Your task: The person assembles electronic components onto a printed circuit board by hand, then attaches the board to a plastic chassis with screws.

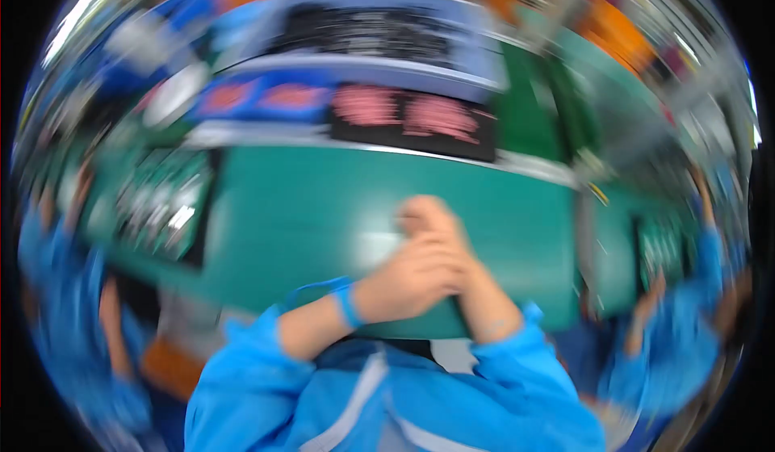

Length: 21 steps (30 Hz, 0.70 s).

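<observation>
The tabletop (282, 218) is green — the wristband (348, 305) bright blue.

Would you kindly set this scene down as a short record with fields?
Hands: left hand lies over the right hand, partly covering it
Grip: too blurred to tell whether anything is held
Left wrist: blue band
Surface: green table
Beyond: blue trays and black tray with pink pieces; pale-blue bin of dark pieces
Sides: people in blue

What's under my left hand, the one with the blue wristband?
Your left hand lies across your right hand or wrist, above the green tabletop. Blur and the overlap hide the contact, so I can't tell whether anything sits between them.
</observation>
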Each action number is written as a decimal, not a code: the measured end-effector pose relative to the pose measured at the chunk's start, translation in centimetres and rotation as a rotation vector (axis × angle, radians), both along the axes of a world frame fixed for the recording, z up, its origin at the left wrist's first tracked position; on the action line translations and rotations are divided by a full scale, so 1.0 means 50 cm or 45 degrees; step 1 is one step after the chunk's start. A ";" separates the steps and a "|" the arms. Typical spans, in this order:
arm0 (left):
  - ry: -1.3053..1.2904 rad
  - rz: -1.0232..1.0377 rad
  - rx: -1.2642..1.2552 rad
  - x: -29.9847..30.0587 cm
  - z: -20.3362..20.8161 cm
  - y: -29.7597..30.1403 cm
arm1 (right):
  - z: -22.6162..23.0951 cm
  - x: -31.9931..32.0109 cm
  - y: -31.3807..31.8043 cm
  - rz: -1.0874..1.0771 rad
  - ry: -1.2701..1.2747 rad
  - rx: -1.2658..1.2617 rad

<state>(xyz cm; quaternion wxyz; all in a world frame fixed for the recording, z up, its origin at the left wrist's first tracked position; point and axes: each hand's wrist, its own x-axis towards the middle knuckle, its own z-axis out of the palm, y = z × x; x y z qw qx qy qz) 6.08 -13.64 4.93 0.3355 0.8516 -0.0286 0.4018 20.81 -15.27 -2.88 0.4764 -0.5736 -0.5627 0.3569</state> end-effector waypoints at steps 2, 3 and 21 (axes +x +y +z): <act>0.082 0.065 -0.076 -0.044 0.014 -0.004 | 0.060 -0.016 0.004 -0.099 -0.389 0.316; 0.124 0.066 -0.244 -0.064 0.006 -0.011 | 0.074 -0.014 0.007 -0.104 -0.471 0.332; 0.087 1.949 -0.967 -0.968 0.026 0.461 | 0.074 -0.034 0.028 -0.218 -0.338 0.058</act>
